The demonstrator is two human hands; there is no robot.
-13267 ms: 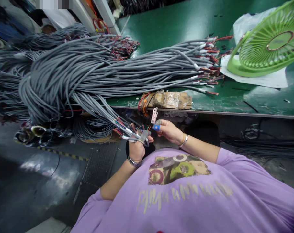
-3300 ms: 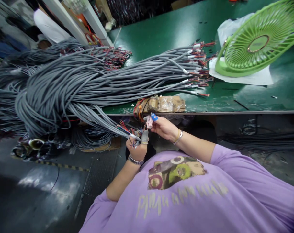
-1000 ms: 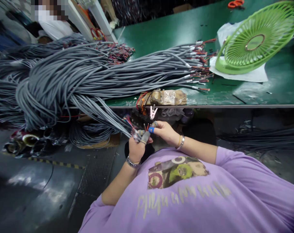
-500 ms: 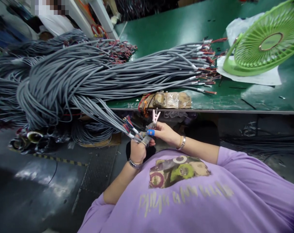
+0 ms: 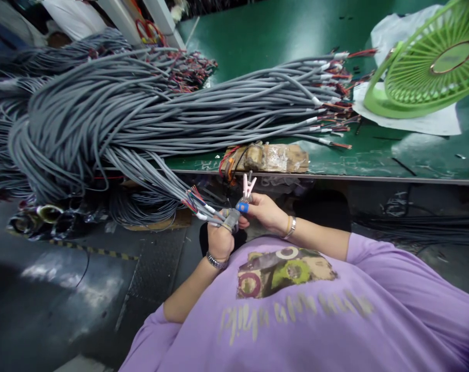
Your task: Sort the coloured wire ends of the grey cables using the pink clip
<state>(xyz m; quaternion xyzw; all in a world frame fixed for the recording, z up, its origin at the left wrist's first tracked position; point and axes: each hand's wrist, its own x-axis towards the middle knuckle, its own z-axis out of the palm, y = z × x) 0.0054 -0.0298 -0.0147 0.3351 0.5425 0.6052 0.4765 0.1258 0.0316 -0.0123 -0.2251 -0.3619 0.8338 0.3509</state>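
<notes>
My left hand (image 5: 219, 237) is closed around the ends of several grey cables (image 5: 203, 211), whose thin coloured wires fan out above the fist. A grey finger cot covers its thumb. My right hand (image 5: 263, 212) wears a blue finger cot and pinches a small pink clip-like tool (image 5: 248, 185) that sticks up from its fingers, right beside the cable ends. Both hands meet just below the front edge of the green table (image 5: 374, 160). A great heap of grey cables (image 5: 103, 113) trails down from the table to my left hand.
A green desk fan (image 5: 428, 67) stands on white paper at the right. A brown taped block (image 5: 267, 157) lies at the table's edge above my hands. More grey cables with red wire ends (image 5: 327, 93) lie across the table. Dark floor lies at the left.
The pink tool stays pinched in my right hand at the cable ends. Both hands sit slightly higher than a second ago. The view has shifted a little.
</notes>
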